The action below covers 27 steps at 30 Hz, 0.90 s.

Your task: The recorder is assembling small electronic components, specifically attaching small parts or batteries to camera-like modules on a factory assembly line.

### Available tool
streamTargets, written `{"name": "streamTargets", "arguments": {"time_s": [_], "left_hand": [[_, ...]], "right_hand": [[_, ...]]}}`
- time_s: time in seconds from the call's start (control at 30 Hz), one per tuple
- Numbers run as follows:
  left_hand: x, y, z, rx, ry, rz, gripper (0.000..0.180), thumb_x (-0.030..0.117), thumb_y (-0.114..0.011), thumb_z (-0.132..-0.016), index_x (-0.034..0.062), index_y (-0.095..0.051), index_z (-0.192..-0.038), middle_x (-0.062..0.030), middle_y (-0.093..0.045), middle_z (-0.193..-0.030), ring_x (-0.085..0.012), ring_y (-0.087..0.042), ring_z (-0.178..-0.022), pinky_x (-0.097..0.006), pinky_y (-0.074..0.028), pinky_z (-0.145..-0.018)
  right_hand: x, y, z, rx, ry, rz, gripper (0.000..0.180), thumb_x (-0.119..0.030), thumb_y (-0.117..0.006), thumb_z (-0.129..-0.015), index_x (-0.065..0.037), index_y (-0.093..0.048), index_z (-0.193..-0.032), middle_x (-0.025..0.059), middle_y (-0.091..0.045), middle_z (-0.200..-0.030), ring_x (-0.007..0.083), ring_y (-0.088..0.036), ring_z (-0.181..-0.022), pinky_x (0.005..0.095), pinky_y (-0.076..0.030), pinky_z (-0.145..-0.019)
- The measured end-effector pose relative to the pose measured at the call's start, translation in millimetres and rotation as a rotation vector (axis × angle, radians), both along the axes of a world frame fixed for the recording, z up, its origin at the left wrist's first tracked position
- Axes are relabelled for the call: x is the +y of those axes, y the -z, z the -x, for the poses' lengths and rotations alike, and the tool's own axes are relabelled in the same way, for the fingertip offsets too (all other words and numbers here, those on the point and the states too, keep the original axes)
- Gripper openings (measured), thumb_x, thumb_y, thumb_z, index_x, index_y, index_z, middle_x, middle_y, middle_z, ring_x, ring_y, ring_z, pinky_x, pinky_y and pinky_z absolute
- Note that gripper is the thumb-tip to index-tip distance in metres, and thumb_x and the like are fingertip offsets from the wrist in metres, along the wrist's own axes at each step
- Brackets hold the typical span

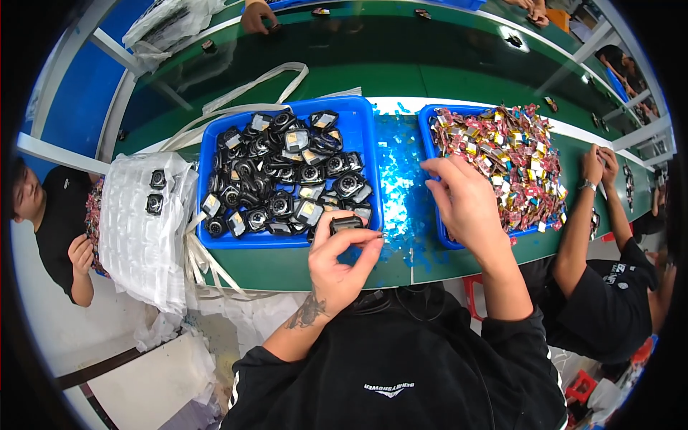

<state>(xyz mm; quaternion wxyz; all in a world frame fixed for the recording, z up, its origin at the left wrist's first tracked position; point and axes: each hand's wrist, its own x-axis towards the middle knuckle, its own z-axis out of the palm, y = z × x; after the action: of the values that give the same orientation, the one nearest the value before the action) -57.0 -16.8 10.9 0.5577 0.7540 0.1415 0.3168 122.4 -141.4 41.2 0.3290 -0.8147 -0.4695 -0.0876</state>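
My left hand (342,261) is closed around a black smartwatch case (345,224) at the near right corner of a blue tray (371,143). Its thumb and fingertips nearly meet beside the case. That tray holds a heap of similar black cases (247,175), several showing round sensor backs. My right hand (466,201) hovers over the left edge of a second blue tray (430,129), fingers curved and apart, with nothing visible between them. Many small red circuit pieces (512,154) with yellow and white parts fill this second tray.
Bits of blue film (401,186) litter the green bench between the trays. A clear plastic blister tray (136,229) with two cases stands at left, beside white straps (204,265). Behind runs a green conveyor (373,54). Co-workers sit on both sides; another hand (258,18) reaches in across the conveyor.
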Motion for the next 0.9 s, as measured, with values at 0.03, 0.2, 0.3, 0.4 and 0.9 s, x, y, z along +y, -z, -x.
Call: {"name": "streamTargets", "arguments": {"time_s": [0.03, 0.2, 0.3, 0.4, 0.9], "left_hand": [[0.6, 4.1, 0.9, 0.009, 0.008, 0.027, 0.013, -0.006, -0.07, -0.078, -0.0039, -0.068, -0.09, -0.0131, -0.053, -0.107, -0.0163, -0.059, -0.089, -0.027, -0.051, -0.076], [3.7, 6.0, -1.7, -0.009, 0.052, 0.035, 0.012, -0.007, -0.068, -0.081, -0.0058, -0.066, -0.093, -0.0127, -0.052, -0.109, -0.0142, -0.059, -0.089, -0.024, -0.051, -0.073], [-0.4, -0.6, -5.1, -0.011, 0.022, 0.178, 0.011, -0.003, -0.071, -0.08, -0.0009, -0.07, -0.09, -0.0102, -0.068, -0.085, -0.0135, -0.062, -0.09, -0.025, -0.051, -0.069], [-1.1, -0.7, -8.5, -0.014, 0.028, 0.204, 0.01, -0.002, -0.071, -0.08, -0.0014, -0.069, -0.09, -0.0103, -0.066, -0.09, -0.0111, -0.062, -0.082, -0.023, -0.05, -0.066], [17.8, -6.1, -16.5, 0.031, 0.102, 0.186, 0.025, -0.004, -0.049, -0.094, 0.002, -0.045, -0.118, -0.0098, -0.059, -0.101, -0.0087, -0.053, -0.079, -0.02, -0.044, -0.063]], "right_hand": [[-1.0, 2.4, -1.3, 0.038, -0.045, -0.021, 0.006, -0.004, -0.068, -0.081, -0.003, -0.063, -0.084, 0.0111, -0.06, -0.075, 0.0308, -0.061, -0.068, 0.0386, -0.048, -0.06], [-0.1, -8.0, 3.8, 0.053, -0.042, -0.097, 0.014, 0.003, -0.065, -0.08, -0.001, -0.066, -0.093, 0.0115, -0.063, -0.081, 0.0297, -0.063, -0.073, 0.0346, -0.051, -0.063], [-2.1, -9.2, 10.1, 0.239, -0.047, -0.183, 0.013, 0.004, -0.065, -0.081, 0.0, -0.066, -0.094, 0.0097, -0.063, -0.079, 0.0235, -0.064, -0.072, 0.0308, -0.051, -0.064], [-17.8, -3.3, 21.5, 0.584, -0.098, -0.263, 0.019, 0.004, -0.069, -0.08, 0.0, -0.067, -0.098, 0.0082, -0.064, -0.089, 0.0127, -0.062, -0.075, 0.0261, -0.05, -0.065], [-31.2, 2.4, 48.5, 0.729, -0.16, -0.375, 0.016, 0.005, -0.068, -0.08, 0.0, -0.071, -0.096, 0.0094, -0.067, -0.09, 0.0174, -0.063, -0.08, 0.0293, -0.05, -0.073]]}}
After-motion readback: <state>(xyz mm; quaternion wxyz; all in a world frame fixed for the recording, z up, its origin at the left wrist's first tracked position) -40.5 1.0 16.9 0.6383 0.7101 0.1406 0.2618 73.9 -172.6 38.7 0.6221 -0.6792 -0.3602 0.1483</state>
